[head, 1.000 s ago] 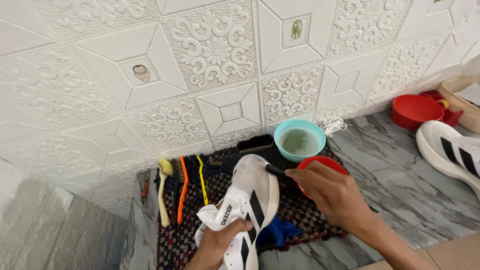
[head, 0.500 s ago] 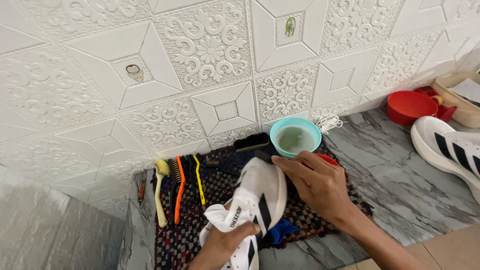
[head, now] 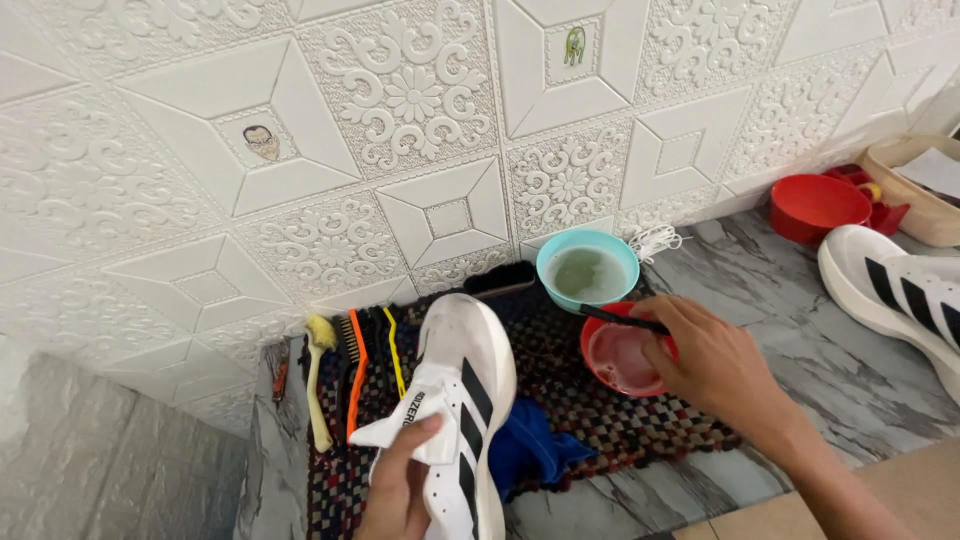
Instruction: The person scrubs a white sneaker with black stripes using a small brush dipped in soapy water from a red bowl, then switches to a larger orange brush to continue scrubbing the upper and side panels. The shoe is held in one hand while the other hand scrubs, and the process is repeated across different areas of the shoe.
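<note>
Under the left hand (head: 400, 485): white sneaker (head: 460, 400) with black stripes, toe pointing away toward the wall, heel end gripped. Left fingers closed around the tongue and collar, thumb on top; shoe sits tilted on the woven mat (head: 600, 420).

Right hand (head: 715, 365) is off to the right of the shoe, closed in a pinch on a thin black brush handle (head: 620, 320). Handle runs from the fingers out to the left, lying across the rim of the small red bowl (head: 620, 355), which holds cloudy liquid. Bristle end not clearly visible.

Just beyond the right hand, a light blue bowl (head: 588, 270) with murky greenish water, close to the wall. Black block brush (head: 500, 280) lies left of that bowl, past the shoe's toe.

Between the two hands, near side: crumpled blue cloth (head: 530, 450), touching the shoe's edge.

Left of the left hand: row of brushes on the mat, yellow brush (head: 318, 380), orange-handled brush (head: 355, 385), thin yellow one (head: 395, 350).

Far right of the right hand: second white sneaker (head: 900, 295) on the marble surface, larger red bowl (head: 815, 205), beige basket (head: 915, 185).
</note>
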